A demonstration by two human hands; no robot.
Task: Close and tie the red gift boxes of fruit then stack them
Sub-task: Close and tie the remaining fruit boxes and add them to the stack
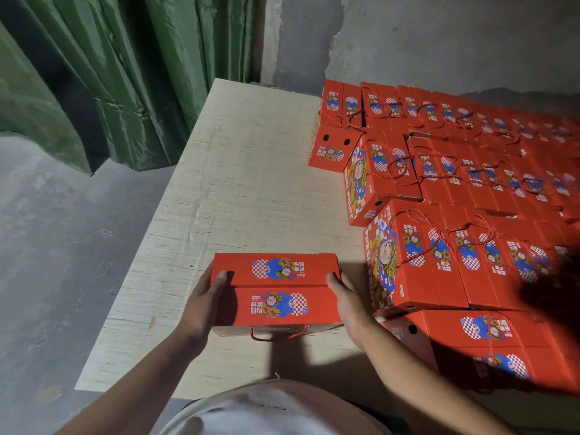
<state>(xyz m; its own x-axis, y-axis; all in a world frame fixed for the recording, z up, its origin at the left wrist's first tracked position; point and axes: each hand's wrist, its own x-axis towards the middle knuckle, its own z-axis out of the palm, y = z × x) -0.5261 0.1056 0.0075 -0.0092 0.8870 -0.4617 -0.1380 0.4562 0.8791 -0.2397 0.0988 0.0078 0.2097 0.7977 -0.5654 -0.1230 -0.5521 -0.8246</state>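
Observation:
A red gift box with cartoon prints sits near the front edge of the wooden table, its two top flaps folded shut. A red cord loop hangs from its near side. My left hand grips the box's left end, thumb on the top flap. My right hand grips the right end the same way. Several closed, tied red boxes stand in rows and layers on the right.
The stacked boxes fill the table's right half up to the grey wall. A green curtain hangs at the back left. The concrete floor lies left of the table.

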